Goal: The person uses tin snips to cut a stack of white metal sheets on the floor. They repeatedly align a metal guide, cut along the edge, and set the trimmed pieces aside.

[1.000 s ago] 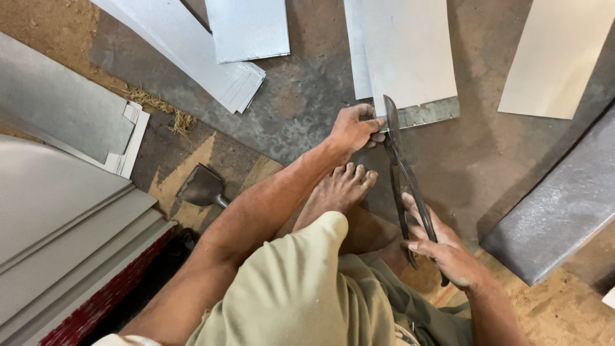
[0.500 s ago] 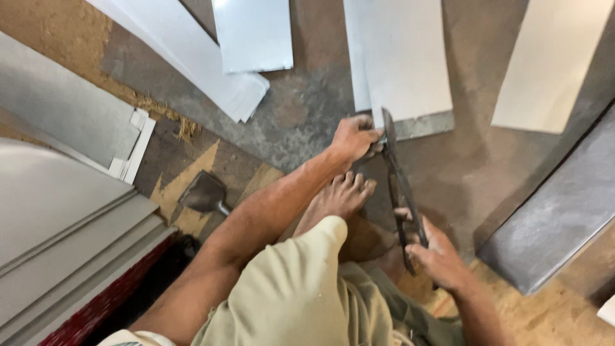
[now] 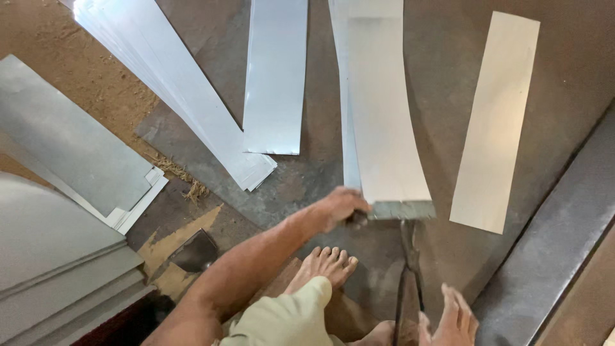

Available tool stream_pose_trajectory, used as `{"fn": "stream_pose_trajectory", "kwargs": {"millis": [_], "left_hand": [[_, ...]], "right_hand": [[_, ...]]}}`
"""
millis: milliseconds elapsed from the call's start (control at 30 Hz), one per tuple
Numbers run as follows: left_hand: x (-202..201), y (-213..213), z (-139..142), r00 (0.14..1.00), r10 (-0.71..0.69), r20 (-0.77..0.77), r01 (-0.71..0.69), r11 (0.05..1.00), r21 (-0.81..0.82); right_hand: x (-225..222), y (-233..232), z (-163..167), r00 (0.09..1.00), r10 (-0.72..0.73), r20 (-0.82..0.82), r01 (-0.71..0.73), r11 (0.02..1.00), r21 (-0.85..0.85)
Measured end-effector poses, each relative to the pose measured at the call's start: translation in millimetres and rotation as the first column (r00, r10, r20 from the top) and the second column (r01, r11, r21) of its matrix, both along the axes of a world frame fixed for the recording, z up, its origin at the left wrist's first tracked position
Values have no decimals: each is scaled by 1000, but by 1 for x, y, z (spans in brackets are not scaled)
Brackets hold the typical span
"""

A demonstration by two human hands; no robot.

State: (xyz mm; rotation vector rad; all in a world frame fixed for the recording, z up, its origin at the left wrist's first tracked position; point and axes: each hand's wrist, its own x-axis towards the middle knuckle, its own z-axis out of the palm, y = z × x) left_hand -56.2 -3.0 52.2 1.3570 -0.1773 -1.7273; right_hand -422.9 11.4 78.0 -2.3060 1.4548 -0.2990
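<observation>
Sheet (image 3: 387, 128) of pale metal lies on the floor (image 3: 307, 186) straight ahead of us, a long strip whose long axis runs away from us, bowing slightly, with its near end closest to our feet. We hold that near end with our left hand (image 3: 339, 208), fingers curled over the left corner of the edge and pinching it. Shears (image 3: 410, 269) lie along nearly the same axis as the strip, their blades meeting the near edge just right of the middle and their dark handles running back toward us. Our right hand (image 3: 451, 320) sits at the handle end, low in the view and partly cut off; its fingers look loosely spread over the handles, though we cannot tell how firmly they close. So the left hand is the one nearer the strip, touching it, while the right reaches it only through the tool. Our bare foot (image 3: 323, 266) rests between the two arms, just short of the edge. Further out, another strip (image 3: 493, 122) lies to the right, one more (image 3: 275, 77) to the left, and a stack (image 3: 173, 96) fans out beyond that.
</observation>
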Motion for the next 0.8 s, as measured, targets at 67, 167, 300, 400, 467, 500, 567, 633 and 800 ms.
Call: {"fn": "stream_pose_trajectory", "kwargs": {"millis": [67,167,300,400,467,500,567,633,800], "left_hand": [[-24,20,29,975,-96,-201,95,995,-13],[-56,40,68,916,-216,-339,198,976,-87],[-33,48,101,807,-581,109,582,751,-311],[13,26,107,339,-243,909,580,815,2],[48,15,105,-143,-12,990,479,874,80],[61,12,103,-247,155,956,458,889,-25],[68,13,97,-203,302,932,507,846,-164],[68,18,86,1,282,959,472,846,-249],[34,44,40,590,175,789,80,959,-272]], "right_hand": [[42,-11,49,974,179,-140,-209,948,-241],[100,-35,96,815,312,-487,-477,840,-259],[109,-64,132,822,490,-290,-517,855,-23],[80,-79,172,898,424,-116,-432,900,-56],[56,-95,213,936,330,-122,-337,941,-38],[52,-102,225,949,297,-109,-302,953,-35],[46,-112,245,960,252,-124,-259,965,-46],[55,-115,244,969,213,-125,-223,972,-79],[79,-110,237,985,148,-91,-164,966,-199]]}}
